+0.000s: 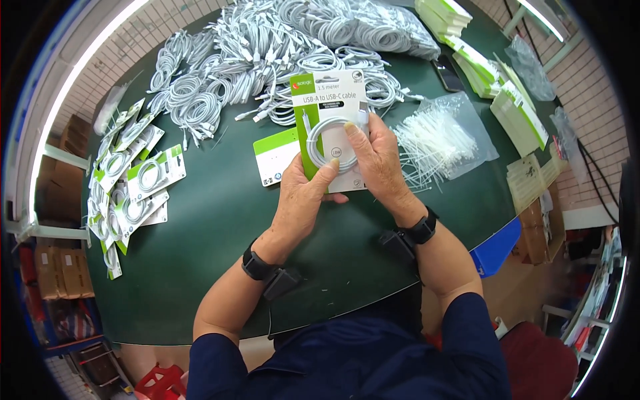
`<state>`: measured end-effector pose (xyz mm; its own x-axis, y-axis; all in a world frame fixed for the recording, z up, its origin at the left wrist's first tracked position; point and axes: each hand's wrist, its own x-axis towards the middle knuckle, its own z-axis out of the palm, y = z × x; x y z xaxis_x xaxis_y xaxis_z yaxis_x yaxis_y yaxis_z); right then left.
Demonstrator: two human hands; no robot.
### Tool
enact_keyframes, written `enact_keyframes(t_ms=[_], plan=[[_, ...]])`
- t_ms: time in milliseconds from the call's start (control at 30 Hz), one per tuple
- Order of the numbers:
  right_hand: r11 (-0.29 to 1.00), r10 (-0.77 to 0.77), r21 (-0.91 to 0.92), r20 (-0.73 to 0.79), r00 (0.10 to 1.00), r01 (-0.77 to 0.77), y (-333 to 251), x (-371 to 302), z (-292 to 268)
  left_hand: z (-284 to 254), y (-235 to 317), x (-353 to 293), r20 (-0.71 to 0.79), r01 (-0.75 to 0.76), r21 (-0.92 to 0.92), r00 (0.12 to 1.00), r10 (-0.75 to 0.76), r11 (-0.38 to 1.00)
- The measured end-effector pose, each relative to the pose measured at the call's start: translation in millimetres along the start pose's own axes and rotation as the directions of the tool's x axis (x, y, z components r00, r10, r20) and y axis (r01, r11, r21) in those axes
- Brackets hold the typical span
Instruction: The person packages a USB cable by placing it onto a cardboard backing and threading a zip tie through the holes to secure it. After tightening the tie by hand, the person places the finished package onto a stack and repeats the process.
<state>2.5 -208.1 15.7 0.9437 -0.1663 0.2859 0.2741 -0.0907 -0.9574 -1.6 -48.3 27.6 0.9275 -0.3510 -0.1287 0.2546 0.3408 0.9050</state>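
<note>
Over the middle of the green table I hold up a white and green backing card (pixel 347 90) with a coiled grey USB cable (pixel 325 124) lying on its front. My left hand (pixel 301 190) is closed on the card's lower left edge, its thumb pressing the bottom of the coil. My right hand (pixel 381 157) grips the right edge, with the thumb across the coil near the cable's plug (pixel 363 115). Both hands' fingers are partly hidden behind the card. Another white and green card (pixel 268 160) lies flat on the table, partly covered by the held card.
Coiled grey cables (pixel 190 100) heap along the far side. White cable ties (pixel 437 140) spread over a plastic bag at right. Carded cables (pixel 130 173) pile up at left. Stacked cards (pixel 517 117) and a phone (pixel 447 75) lie at far right. A blue bin (pixel 497 250) stands beyond the edge.
</note>
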Motion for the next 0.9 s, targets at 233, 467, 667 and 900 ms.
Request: enact_keyframes(t_ms=[233,467,667,900], plan=[[0.895,-0.422,-0.268,-0.25,0.871,0.357,-31.4,8.6,-13.4,-32.2,35.3,8.3,0.112,-0.287,0.639,0.953,0.282,0.713],[0.53,-0.684,-0.488,0.238,0.69,0.693,-51.2,-2.9,-12.8,-21.4,66.4,-14.3,0.222,-0.515,0.739,0.795,0.565,0.434],[0.807,-0.462,-0.295,0.226,0.858,0.512,-30.7,-17.1,1.3,-19.3,72.4,-14.1,0.381,-0.743,0.637,0.532,0.756,0.202],[0.97,-0.179,0.169,0.026,0.983,0.172,-30.7,-18.4,9.6,-14.6,69.0,-13.0,0.068,-0.461,0.737,0.778,0.624,0.494]])
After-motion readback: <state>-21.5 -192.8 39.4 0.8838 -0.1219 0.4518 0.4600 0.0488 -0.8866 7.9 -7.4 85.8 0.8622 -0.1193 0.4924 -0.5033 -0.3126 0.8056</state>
